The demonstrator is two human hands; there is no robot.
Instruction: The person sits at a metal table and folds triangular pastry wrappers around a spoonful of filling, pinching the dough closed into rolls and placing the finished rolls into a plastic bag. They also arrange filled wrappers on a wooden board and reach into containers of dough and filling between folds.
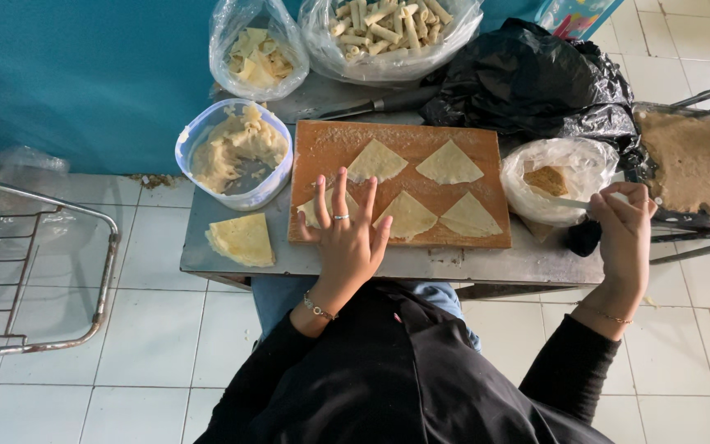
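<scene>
I am pressing my left hand [347, 238] flat, fingers spread and released, on the triangular pastry wrapper [322, 207] at the near left corner of the wooden board [326, 148] on the table [232, 259]. My right hand [624, 226] is clenched on a thin utensil [567, 201] whose tip is reaching into the bag of brown filling [550, 179] just left of those fingers. I am judging that keeping the wrapper pinned flat and taking a small scoop matters most.

- left hand [347, 238], centre of frame: palm down, fingers spread flat; black-sleeved forearm reaching up from bottom
- right hand [624, 234], right of frame: fingers curled in a pinch; wrist bent
</scene>
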